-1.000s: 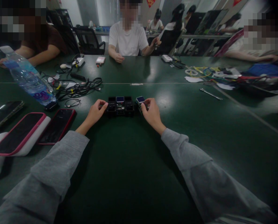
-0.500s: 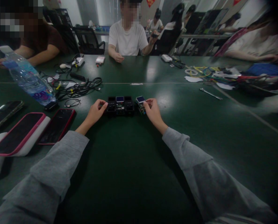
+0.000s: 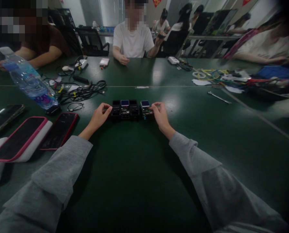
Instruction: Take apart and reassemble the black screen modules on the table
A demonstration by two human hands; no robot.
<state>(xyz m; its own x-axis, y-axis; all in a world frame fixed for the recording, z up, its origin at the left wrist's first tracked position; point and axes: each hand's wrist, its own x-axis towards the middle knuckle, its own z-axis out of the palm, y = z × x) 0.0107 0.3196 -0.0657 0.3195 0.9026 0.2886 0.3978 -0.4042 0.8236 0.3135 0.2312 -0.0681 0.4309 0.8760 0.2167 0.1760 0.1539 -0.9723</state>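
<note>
Side by side on the dark green table stands a row of black modules [image 3: 134, 110], with a small-screen circuit board [image 3: 125, 106] in its middle. My left hand [image 3: 100, 114] pinches the left end of this row between thumb and fingers. Just right of the row, a narrow gap apart, is a second circuit board with a small screen [image 3: 145, 104]. My right hand [image 3: 161, 115] has its thumb and fingers closed at this board's right edge. The fingertips behind both items are partly hidden.
At left are a tilted-looking water bottle [image 3: 35, 82], a red-edged phone [image 3: 60, 131], a pink-framed phone [image 3: 20, 139] and tangled black cables [image 3: 86, 90]. A wrench [image 3: 219, 97] and coloured wires [image 3: 214, 75] lie at right. People sit across the table.
The right-hand circuit board has turned from slanted to nearly square with the row of modules. My right hand has shifted slightly right along its edge. My left hand stays put.
</note>
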